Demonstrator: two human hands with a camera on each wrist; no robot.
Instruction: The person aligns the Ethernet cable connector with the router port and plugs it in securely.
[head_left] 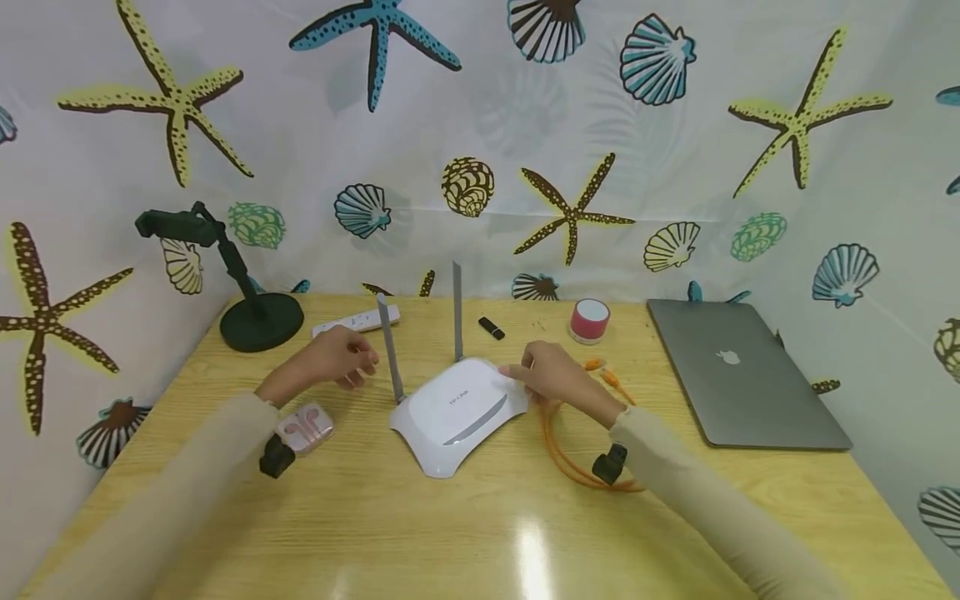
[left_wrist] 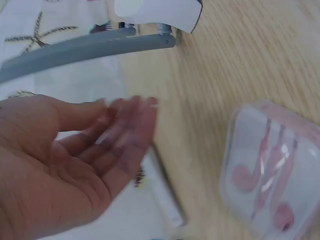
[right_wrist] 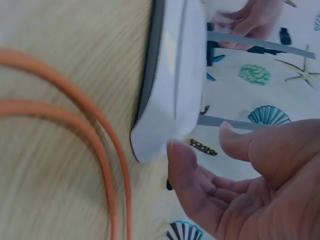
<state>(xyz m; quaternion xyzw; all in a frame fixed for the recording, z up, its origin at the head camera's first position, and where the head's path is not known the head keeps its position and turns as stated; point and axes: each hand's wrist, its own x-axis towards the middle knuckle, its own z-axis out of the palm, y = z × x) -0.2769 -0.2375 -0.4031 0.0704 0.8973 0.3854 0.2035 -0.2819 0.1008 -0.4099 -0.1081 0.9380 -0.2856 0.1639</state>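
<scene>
A white router (head_left: 450, 400) with two grey antennas (head_left: 458, 312) stands mid-table, turned at an angle. My left hand (head_left: 337, 358) hovers left of the nearer antenna, its fingers loosely bent with nothing between them. In the left wrist view the same hand (left_wrist: 95, 155) has its palm bare. At the router's right end is my right hand (head_left: 553, 373). The right wrist view puts its index fingertip (right_wrist: 179, 147) right at the router's white edge, with the thumb apart and nothing gripped. An orange cable (head_left: 553, 446) lies coiled beside and below this hand.
Boxed earphones (head_left: 306, 428) lie under the left forearm. Behind are a dark desk lamp (head_left: 261, 321), a white power strip (head_left: 363, 320), a black USB stick (head_left: 491, 327) and a red round speaker (head_left: 589, 323). A closed grey laptop (head_left: 738, 375) lies at the right.
</scene>
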